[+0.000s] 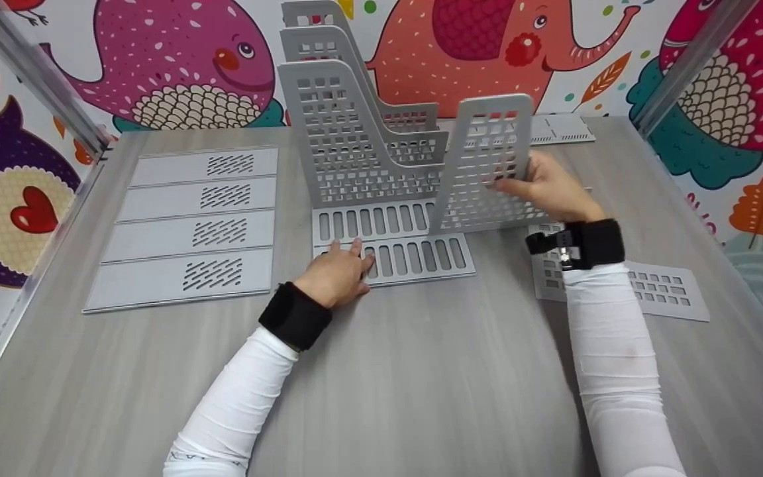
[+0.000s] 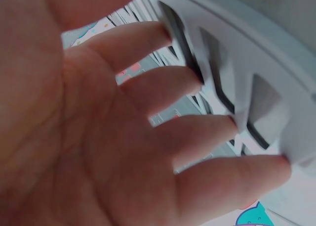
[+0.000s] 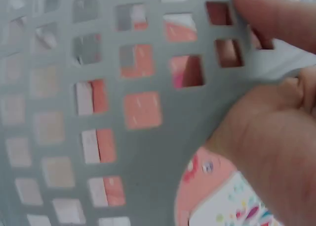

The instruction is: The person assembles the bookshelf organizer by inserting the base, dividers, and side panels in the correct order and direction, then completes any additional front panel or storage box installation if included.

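Observation:
In the head view a pale grey slotted base point(image 1: 391, 241) lies on the table. Several tall perforated dividers point(image 1: 348, 126) with curved front edges stand upright along its back part. My left hand point(image 1: 335, 273) rests on the base's front left, fingers spread; the left wrist view shows the fingertips at the slotted surface point(image 2: 279, 147). At the base's right side, my right hand point(image 1: 554, 189) grips another upright perforated divider point(image 1: 481, 159) by its right edge. Thumb and fingers lie on opposite faces of that divider point(image 3: 158, 157) in the right wrist view.
Left of the base lies a flat panel point(image 1: 156, 232) with groove lines and groups of diagonal slots. Perforated pieces point(image 1: 673, 291) lie at the right, partly under my right forearm. A white strip point(image 1: 563, 129) lies by the patterned back wall point(image 1: 328, 112).

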Demonstrator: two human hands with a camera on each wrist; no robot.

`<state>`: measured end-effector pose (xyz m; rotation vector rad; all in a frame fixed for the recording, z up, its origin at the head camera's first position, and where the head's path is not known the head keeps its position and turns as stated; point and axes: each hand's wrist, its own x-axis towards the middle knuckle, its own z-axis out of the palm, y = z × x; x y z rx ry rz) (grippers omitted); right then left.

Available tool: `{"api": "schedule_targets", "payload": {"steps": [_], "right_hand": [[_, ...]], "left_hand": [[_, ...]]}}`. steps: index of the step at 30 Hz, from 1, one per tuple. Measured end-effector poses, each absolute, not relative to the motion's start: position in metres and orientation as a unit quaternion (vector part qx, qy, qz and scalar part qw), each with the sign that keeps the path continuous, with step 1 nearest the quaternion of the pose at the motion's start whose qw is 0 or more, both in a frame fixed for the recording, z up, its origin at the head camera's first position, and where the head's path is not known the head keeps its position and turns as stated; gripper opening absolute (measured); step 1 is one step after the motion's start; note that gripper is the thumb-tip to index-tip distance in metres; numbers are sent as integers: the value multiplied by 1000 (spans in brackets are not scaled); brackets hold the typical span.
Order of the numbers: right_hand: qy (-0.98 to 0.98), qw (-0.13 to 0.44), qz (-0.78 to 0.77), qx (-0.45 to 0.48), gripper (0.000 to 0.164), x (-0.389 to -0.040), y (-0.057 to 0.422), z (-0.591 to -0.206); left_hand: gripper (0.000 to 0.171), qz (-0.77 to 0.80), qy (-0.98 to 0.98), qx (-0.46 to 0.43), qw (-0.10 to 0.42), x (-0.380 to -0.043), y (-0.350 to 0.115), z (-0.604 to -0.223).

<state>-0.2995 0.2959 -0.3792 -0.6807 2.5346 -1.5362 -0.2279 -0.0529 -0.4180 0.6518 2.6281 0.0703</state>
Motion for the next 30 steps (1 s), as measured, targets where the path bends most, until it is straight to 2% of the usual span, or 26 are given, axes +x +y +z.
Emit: {"api": "schedule_targets", "payload": {"steps": [6,10,18,22,26,30], "right_hand": [[827,82,-494,-257,35,-298,252,-388],[815,75,-519,-245,41,-296,236,-391],[785,63,-562,-252,50,-292,226,-394],[851,51,-460,-248,49,-289,246,-385],[941,50,-282,-180,59,-285,280,-369],[970,133,-200,-49,70,-283,307,-362]], "left_hand": [[60,25,947,234,220,-228,-53,-417],[61,24,947,233,222,-227,-52,-417],[60,-1,949,229,214,-226,-47,-419],[60,-7,951,232,203,-224,-40,-418],[58,-11,954,241,180,-223,-38,-417],[53,-18,959,241,147,-219,-41,-417]]}}
